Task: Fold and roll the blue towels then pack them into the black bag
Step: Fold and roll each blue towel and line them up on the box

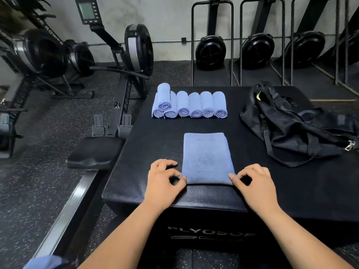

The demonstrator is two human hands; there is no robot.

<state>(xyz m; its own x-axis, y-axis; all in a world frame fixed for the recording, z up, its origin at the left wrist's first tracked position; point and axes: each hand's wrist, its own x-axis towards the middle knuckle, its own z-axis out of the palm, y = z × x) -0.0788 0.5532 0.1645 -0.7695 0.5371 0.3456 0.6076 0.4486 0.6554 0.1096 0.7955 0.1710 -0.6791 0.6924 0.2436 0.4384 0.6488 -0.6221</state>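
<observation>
Flat on the table [281, 187] lies one folded blue towel [206, 158], a smooth upright rectangle with its near edge close to the table's front lip. The left hand [165, 181] pinches the near-left corner, the right hand [254, 183] pinches the near-right corner, and the other fingers are curled above the surface. At the far left sit the rolled towels [189, 104], six side by side with spiral ends facing near and a seventh perched on the left pair. There's bare table between that row and the flat towel. The black bag [291, 125] slumps at the far right, straps trailing, well apart from the towel. The table top is dark and textured, with lettering on its front face. A rowing machine [136, 47] stands left on the speckled floor [38, 181], and more are stored upright [210, 49] against the far wall.
</observation>
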